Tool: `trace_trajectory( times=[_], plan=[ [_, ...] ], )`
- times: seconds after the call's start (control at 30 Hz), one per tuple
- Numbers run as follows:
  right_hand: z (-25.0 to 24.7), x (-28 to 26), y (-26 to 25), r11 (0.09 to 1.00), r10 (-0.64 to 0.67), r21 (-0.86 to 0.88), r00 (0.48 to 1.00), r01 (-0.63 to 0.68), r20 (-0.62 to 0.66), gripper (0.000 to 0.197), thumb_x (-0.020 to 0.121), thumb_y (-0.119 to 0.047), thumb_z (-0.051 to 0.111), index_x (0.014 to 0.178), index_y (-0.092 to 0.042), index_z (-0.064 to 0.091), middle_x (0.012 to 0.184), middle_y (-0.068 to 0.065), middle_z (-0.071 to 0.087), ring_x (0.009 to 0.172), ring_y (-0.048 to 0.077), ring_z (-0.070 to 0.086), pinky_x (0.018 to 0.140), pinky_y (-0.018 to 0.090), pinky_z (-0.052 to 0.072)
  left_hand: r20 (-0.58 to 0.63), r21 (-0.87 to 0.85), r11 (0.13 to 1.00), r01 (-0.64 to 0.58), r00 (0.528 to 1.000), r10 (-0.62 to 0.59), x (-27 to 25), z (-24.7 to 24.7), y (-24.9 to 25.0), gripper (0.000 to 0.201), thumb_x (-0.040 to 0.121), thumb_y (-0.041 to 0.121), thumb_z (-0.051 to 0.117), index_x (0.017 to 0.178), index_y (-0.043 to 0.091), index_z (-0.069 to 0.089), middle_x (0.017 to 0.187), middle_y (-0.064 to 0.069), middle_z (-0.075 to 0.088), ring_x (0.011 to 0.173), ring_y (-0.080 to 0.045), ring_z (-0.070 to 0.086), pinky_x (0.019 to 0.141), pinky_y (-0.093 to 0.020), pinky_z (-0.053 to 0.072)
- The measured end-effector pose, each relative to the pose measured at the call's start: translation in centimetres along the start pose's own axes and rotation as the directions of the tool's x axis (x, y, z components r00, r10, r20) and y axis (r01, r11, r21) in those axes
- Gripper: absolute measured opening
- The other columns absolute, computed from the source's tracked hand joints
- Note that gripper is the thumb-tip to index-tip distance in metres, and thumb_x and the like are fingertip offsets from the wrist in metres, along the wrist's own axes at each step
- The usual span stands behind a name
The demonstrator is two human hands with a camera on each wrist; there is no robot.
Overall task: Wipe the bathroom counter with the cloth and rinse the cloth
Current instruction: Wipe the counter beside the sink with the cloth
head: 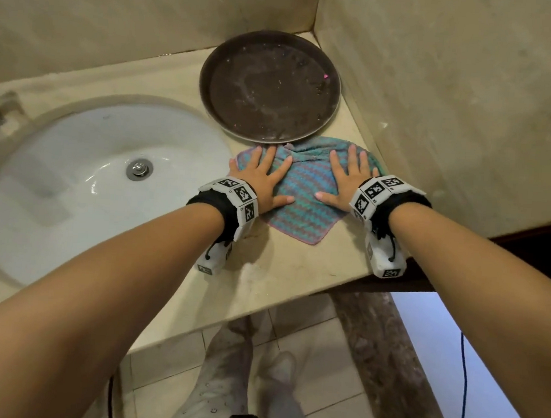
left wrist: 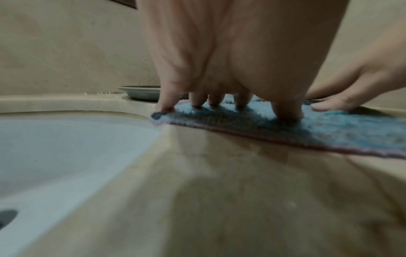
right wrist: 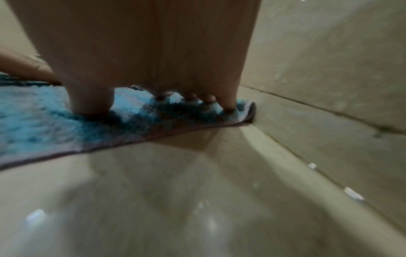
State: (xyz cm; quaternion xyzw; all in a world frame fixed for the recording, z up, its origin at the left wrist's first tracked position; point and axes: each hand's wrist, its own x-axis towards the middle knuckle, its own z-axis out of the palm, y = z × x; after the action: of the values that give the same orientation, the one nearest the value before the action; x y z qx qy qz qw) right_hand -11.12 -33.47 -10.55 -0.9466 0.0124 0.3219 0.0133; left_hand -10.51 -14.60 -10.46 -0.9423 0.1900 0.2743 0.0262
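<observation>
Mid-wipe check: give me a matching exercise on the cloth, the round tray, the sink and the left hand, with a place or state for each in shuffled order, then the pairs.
Column one:
1. cloth
2. round tray
3. sink
4. left hand

Column two:
A. dark, in the counter's back corner against the walls
B. white, set into the counter, left of the cloth
C. flat, fingers spread, pressing the cloth's left part
D. blue and pink, spread flat on the counter under both hands

Pairs: 1-D, 2-A, 3-B, 4-C
</observation>
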Motion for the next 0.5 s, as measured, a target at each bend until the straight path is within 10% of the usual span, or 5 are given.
trace_trajectory(
  times=[0.5],
  plan=[
    [5.0,-5.5,2.2,1.0,0.021,-0.012,1.0,-0.021,-0.016,0.089,0.088,-0.064,0.035,0.148,-0.026,-0.019,0.154,0.011,-0.029,0.144,0.034,-0.02,0.117,0.053,0.001,0.012,0.015,0.999,0.029,0.999,-0.029,-4.1,3.0,4.2,0.081,0.086,0.069,0.029,0.146,0.037,-0.014,0.158,-0.004,-0.019,0.147,-0.03,-0.011,0.113,-0.063,0.007]
  ],
)
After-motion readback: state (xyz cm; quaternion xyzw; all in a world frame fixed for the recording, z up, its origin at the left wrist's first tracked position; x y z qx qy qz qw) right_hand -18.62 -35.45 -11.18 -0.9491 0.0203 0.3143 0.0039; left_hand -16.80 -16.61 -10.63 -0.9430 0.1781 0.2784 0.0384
